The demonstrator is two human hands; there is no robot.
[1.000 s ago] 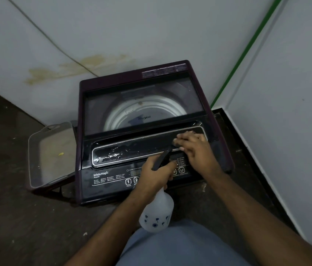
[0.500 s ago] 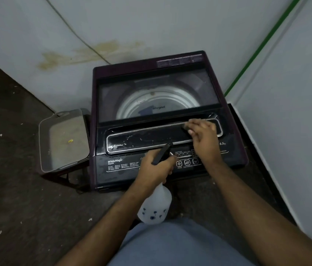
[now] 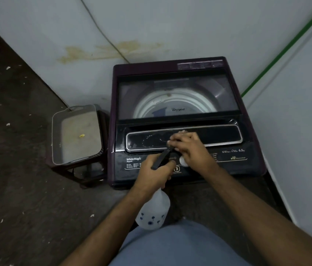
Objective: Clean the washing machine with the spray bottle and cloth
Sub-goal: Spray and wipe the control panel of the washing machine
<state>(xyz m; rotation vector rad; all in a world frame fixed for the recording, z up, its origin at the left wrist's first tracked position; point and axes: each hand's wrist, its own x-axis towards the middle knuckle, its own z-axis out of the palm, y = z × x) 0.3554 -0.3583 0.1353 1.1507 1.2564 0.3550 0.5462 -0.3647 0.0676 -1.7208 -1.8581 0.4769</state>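
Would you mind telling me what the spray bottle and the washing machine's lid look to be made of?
Spray bottle: probably translucent, matte white plastic, since its body looks milky, with small blue printed marks; its trigger head is black. Washing machine lid: a clear, glossy panel, glass or plastic, because the drum shows through it.

Bare forearms, no sleeves reaching the wrists; no rings or watch visible; pale blue cloth garment point(image 3: 180, 246) over the lap.
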